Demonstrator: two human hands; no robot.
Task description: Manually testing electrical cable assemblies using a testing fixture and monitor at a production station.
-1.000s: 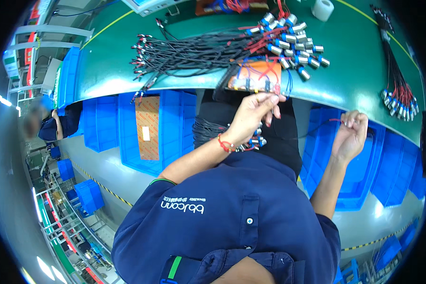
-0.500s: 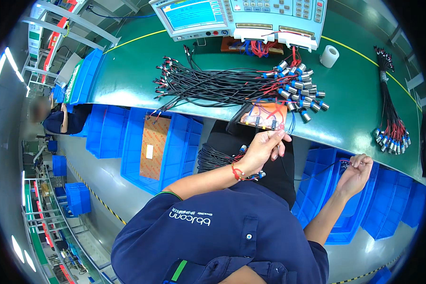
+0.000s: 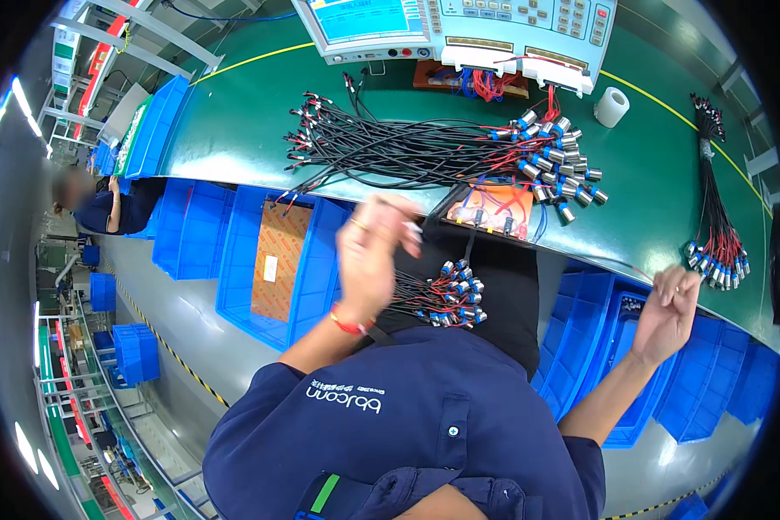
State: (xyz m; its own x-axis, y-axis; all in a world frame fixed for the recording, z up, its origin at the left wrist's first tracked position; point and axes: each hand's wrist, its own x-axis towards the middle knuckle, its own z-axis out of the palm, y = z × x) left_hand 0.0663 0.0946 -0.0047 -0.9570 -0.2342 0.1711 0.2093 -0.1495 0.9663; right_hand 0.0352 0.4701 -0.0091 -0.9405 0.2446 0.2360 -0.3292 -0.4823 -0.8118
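My left hand (image 3: 371, 264) is smeared by motion above my lap, off the near table edge. Something small and whitish shows at its fingertips, too blurred to name. My right hand (image 3: 670, 314) is raised at the near table edge on the right, its fingers pinched together. A thin cable (image 3: 620, 263) runs up to those fingers. Across my lap lies a bundle of black cables (image 3: 452, 299) with red wires and metal connectors, partly behind my left hand. On the table edge between the hands sits an orange fixture board (image 3: 497, 208) with small sockets.
A large pile of black cables (image 3: 407, 143) with metal connectors lies beyond the board, before a tester with a screen (image 3: 459, 30). A white roll (image 3: 611, 107) and a tied cable bundle (image 3: 713, 191) are at right. Blue bins (image 3: 234, 286) line the table's near side. Another person (image 3: 113, 208) sits far left.
My left hand has swung left, away from the orange board, uncovering the connectors on my lap. My right hand has risen slightly to the right. The view has shifted a little.
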